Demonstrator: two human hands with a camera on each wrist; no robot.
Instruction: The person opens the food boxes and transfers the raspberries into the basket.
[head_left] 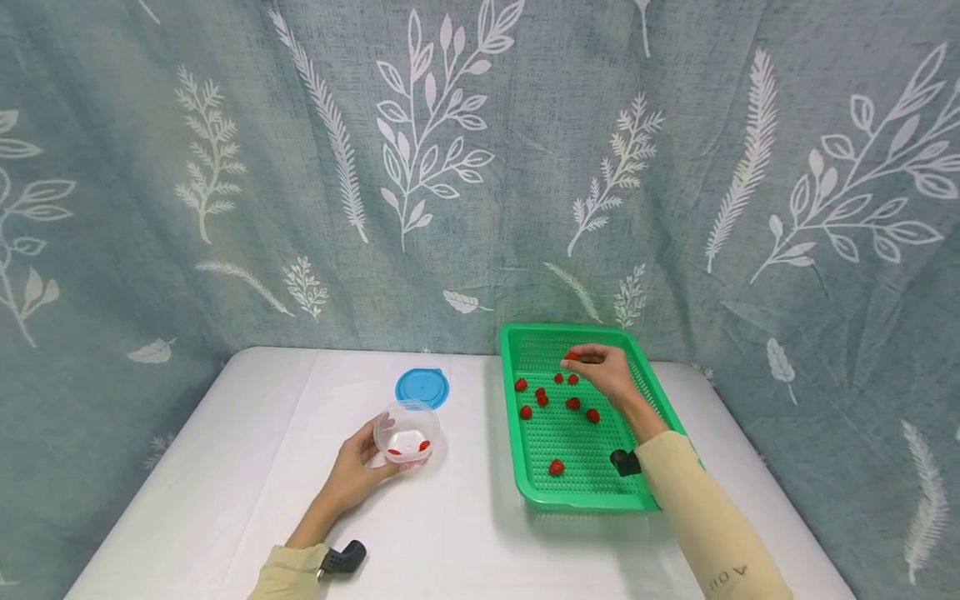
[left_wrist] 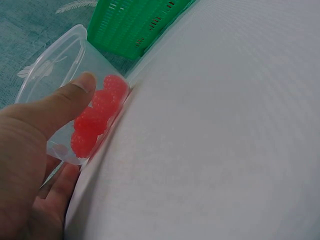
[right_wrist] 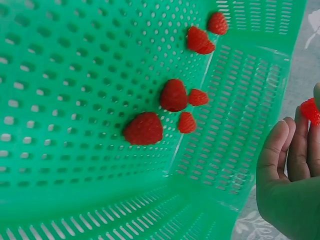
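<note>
Left hand [head_left: 356, 473]: you grip a clear tub [head_left: 406, 428] at the left of the white table [head_left: 465, 533], several red berries [left_wrist: 95, 117] in its bottom; blue lid [head_left: 422, 387] just on its far side. Right hand [head_left: 609, 372]: you pinch one raspberry [head_left: 572, 356] over the far end of the green basket [head_left: 585, 502], right; loose raspberries [head_left: 573, 403] scattered inside.

Left hand [head_left: 356, 473] gripping; right hand [head_left: 607, 371] pinching, stretched farther forward
</note>
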